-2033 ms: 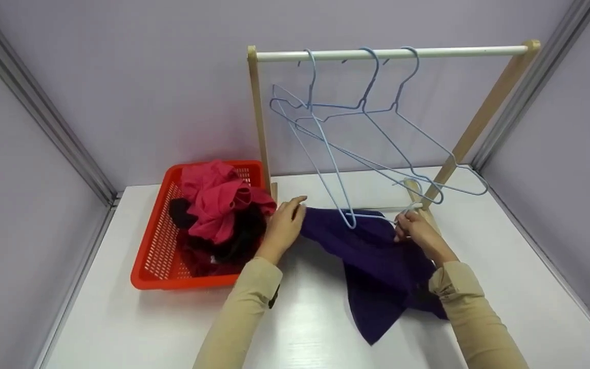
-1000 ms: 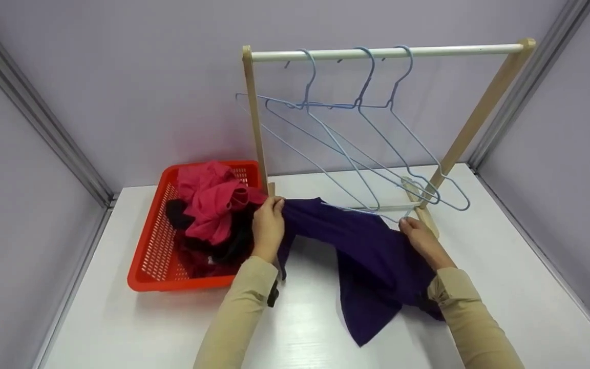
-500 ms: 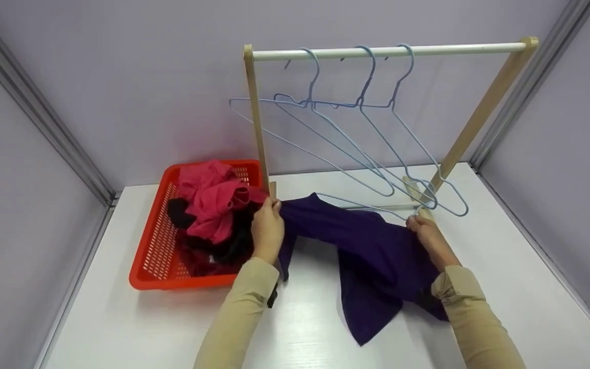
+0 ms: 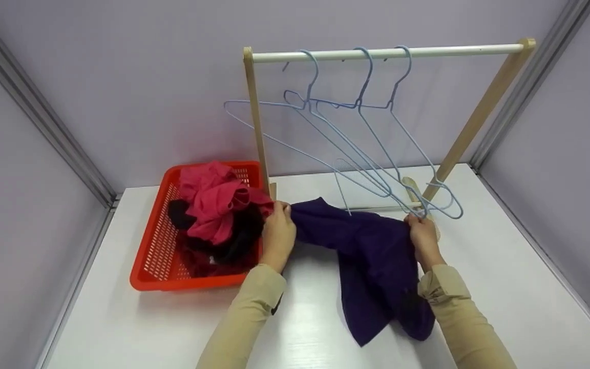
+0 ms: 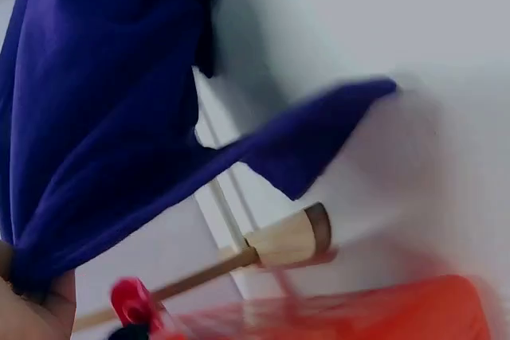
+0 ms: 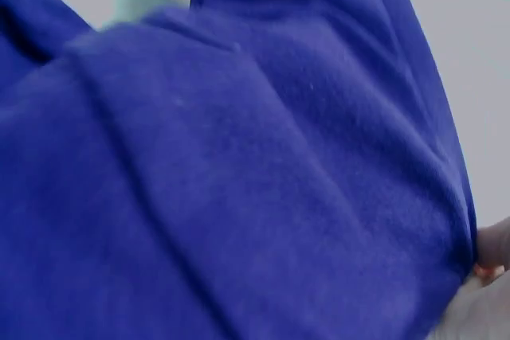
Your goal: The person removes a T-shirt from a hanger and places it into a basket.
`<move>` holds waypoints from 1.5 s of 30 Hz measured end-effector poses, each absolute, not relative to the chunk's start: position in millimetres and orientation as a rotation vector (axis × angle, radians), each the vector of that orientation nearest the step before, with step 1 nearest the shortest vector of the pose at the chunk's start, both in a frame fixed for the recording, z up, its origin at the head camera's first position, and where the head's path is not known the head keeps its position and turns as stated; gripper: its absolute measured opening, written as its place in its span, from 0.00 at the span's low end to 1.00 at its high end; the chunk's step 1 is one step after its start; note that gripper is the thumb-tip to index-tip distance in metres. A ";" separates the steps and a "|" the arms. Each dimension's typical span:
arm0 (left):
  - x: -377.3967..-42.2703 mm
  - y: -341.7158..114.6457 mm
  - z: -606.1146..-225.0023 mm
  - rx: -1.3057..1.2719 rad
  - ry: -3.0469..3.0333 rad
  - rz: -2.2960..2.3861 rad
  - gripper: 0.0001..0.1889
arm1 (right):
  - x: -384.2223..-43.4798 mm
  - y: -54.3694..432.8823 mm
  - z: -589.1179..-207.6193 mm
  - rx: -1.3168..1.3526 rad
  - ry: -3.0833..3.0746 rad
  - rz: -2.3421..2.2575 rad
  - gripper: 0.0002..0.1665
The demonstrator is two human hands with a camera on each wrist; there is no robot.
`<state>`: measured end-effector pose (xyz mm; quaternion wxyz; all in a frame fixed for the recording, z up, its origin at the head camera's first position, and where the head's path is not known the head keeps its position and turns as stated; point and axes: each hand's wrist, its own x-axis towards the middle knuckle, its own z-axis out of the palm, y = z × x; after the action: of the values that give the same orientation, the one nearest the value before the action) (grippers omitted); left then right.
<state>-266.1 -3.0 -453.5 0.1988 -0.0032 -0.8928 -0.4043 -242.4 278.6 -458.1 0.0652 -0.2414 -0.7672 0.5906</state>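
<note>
A dark purple shirt (image 4: pixel 377 251) stretches between my two hands, its lower part hanging down toward the table. My left hand (image 4: pixel 279 230) pinches the shirt's left end beside the basket. In the left wrist view, a pointed corner of the cloth (image 5: pixel 307 137) sticks out to the side. My right hand (image 4: pixel 423 237) grips the shirt's upper right edge, and the right wrist view shows fingertips (image 6: pixel 494 244) pinching the fabric. A light blue wire hanger (image 4: pixel 342 192) rises from behind the shirt, most of it hidden; whether the right fingers also hold it, I cannot tell.
A clothes rack with a white rail (image 4: pixel 469 50) and wooden legs stands behind, with three blue wire hangers (image 4: pixel 366 77) on it, their lower ends overlapping my right hand's area. A red basket (image 4: pixel 146 282) at the left holds pink clothing (image 4: pixel 213 197) and black clothing (image 4: pixel 246 233).
My left hand went from loose beside the cloth to pinching the shirt's end and drawing it left, then slightly back right. The hanger behind the shirt has tipped upward; the rack's hangers have swung.
</note>
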 end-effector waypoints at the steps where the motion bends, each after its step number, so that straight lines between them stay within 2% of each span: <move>1: -263.9 1.1 -452.8 -0.040 -2.490 -1.143 0.07 | -243.2 274.6 -458.8 -0.736 -2.284 1.776 0.16; 9: -239.4 39.2 -445.0 -0.287 -2.485 -1.435 0.09 | -251.2 245.2 -463.9 -0.725 -2.018 1.818 0.13; 14: -223.1 61.1 -446.2 -0.404 -2.509 -1.562 0.10 | -252.7 233.0 -463.9 -0.735 -1.952 1.876 0.17; 18: -213.6 75.9 -453.9 -0.545 -2.581 -1.492 0.08 | -252.0 224.2 -462.9 -0.699 -1.939 1.934 0.20; 22: -208.5 85.0 -461.0 -0.623 -2.642 -1.445 0.07 | -251.0 216.7 -461.5 -0.655 -1.872 2.015 0.15; 26: -204.8 90.2 -466.7 -0.666 -2.672 -1.435 0.07 | -249.1 213.5 -461.8 -0.602 -1.807 2.006 0.15; 31: -199.7 93.7 -472.5 -0.770 -2.744 -1.264 0.18 | -248.0 212.0 -462.6 -0.597 -1.789 2.002 0.13; 36: -200.2 91.8 -472.8 -0.771 -2.798 -1.103 0.14 | -248.6 212.7 -463.5 -0.549 -1.854 1.993 0.14; 45: -207.8 81.1 -468.1 -0.636 -2.711 -1.376 0.08 | -246.5 239.7 -453.9 -0.344 -2.250 1.891 0.18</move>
<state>-207.8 81.1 -468.1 0.0176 -0.2049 -0.8726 -0.4430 -246.5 239.7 -453.9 0.0910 -0.1156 -0.7573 0.6363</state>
